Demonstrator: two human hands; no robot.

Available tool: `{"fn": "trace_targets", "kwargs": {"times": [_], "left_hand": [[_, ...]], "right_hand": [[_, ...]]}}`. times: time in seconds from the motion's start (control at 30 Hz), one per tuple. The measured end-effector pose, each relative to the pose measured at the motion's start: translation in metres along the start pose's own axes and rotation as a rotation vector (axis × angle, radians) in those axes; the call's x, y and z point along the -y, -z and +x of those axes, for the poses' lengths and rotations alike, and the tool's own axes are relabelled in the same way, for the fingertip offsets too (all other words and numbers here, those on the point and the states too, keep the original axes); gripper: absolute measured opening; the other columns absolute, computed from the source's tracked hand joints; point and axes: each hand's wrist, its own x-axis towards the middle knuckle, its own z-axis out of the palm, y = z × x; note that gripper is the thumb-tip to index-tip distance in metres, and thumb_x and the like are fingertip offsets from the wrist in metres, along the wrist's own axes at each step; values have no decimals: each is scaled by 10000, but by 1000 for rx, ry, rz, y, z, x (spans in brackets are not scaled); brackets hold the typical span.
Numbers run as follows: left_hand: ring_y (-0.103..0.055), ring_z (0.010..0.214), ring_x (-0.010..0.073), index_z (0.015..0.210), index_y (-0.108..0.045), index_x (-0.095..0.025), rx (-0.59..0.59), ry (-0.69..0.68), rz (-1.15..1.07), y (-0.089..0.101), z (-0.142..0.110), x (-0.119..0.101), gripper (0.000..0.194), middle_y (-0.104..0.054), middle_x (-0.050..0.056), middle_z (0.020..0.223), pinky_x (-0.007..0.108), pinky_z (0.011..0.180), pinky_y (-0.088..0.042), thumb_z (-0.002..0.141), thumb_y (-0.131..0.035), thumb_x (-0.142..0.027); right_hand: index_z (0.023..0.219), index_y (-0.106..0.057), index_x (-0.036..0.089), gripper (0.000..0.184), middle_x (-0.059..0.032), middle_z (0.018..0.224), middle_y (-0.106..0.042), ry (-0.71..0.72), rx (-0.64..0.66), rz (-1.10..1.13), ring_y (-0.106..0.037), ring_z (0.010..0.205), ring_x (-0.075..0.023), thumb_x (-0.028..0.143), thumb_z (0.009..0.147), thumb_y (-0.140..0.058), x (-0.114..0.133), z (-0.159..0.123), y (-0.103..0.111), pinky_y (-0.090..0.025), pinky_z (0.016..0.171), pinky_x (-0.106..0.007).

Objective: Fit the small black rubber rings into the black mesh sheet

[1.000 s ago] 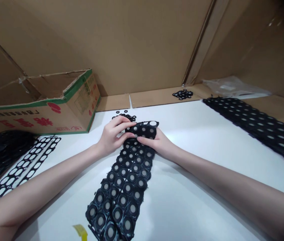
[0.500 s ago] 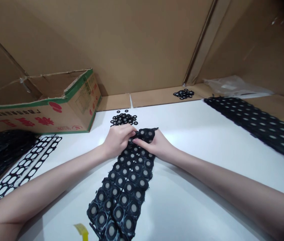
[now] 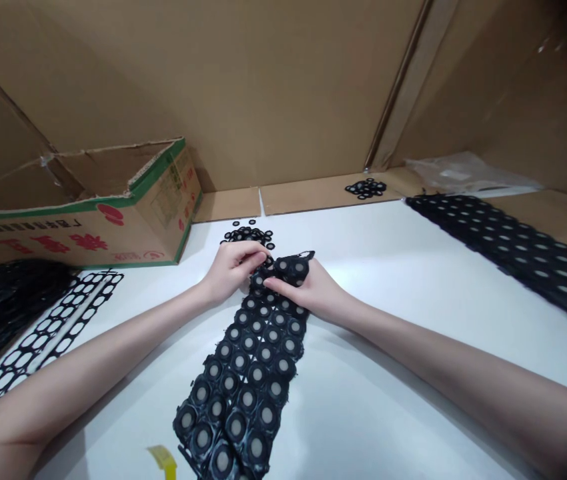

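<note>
A long black rubber-like sheet of joined rings (image 3: 248, 380) with pale round centres lies lengthwise before me, its far end bent up. My right hand (image 3: 316, 290) is closed on that far end, thumb on top and fingers hidden underneath. My left hand (image 3: 236, 270) pinches a small black ring (image 3: 268, 261) at the sheet's far left corner; whether the ring is still joined to the sheet I cannot tell. Just beyond my left hand lies a pile of loose black rings (image 3: 247, 235).
At left stands an open cardboard box (image 3: 73, 230), with a black stack (image 3: 8, 300) and perforated black webbing (image 3: 46, 333) in front. To the right lies another ring sheet (image 3: 508, 250), near a plastic bag (image 3: 468, 172). More rings (image 3: 366, 188) lie at the back; yellow tape (image 3: 164, 460) is in front.
My left hand has shifted slightly left and up, away from the sheet's corner, with a ring showing at its fingertips. My right hand has stayed nearly in place.
</note>
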Motion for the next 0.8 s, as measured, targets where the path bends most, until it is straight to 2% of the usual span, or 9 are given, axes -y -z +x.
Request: {"fn": "trace_targets", "kwargs": {"times": [0.13, 0.3, 0.57, 0.7, 0.8], "left_hand": [[-606, 749, 148, 910, -692, -146, 60, -87, -19, 8, -2, 0, 210, -692, 48, 824, 245, 683, -445, 881, -573, -317], [-594, 761, 149, 910, -694, -162, 104, -89, -64, 12, 1, 4, 149, -661, 45, 833, 246, 668, -444, 878, -586, -260], [-590, 749, 137, 920, -665, -144, -29, -238, 119, 0, -3, 3, 206, -633, 39, 790, 245, 689, -443, 931, -459, -153], [-603, 739, 124, 889, -639, -155, -57, -256, 178, -5, -4, 3, 233, -649, 27, 796, 222, 671, -446, 916, -417, -89], [-612, 727, 125, 885, -638, -157, -49, -244, 181, -3, -3, 4, 224, -660, 27, 791, 225, 668, -451, 921, -422, -108]], "right_hand": [[920, -692, 149, 231, -90, 963, -740, 41, -5, 40, -675, 910, -243, 330, 791, -628, -2, 1, 1, -523, 798, -363], [909, -692, 138, 227, -92, 919, -746, 35, 13, 31, -683, 859, -248, 322, 798, -618, -3, 1, 1, -532, 750, -363], [892, -689, 142, 182, -71, 898, -742, 65, -20, 60, -676, 859, -226, 281, 793, -625, -1, 1, 1, -517, 714, -317], [857, -682, 142, 156, -65, 871, -734, 54, 3, 78, -670, 831, -213, 269, 788, -624, 0, 1, 2, -509, 687, -300], [813, -676, 143, 146, -68, 859, -729, 34, 9, 65, -663, 820, -211, 277, 787, -623, 1, 1, 2, -507, 690, -305]]}}
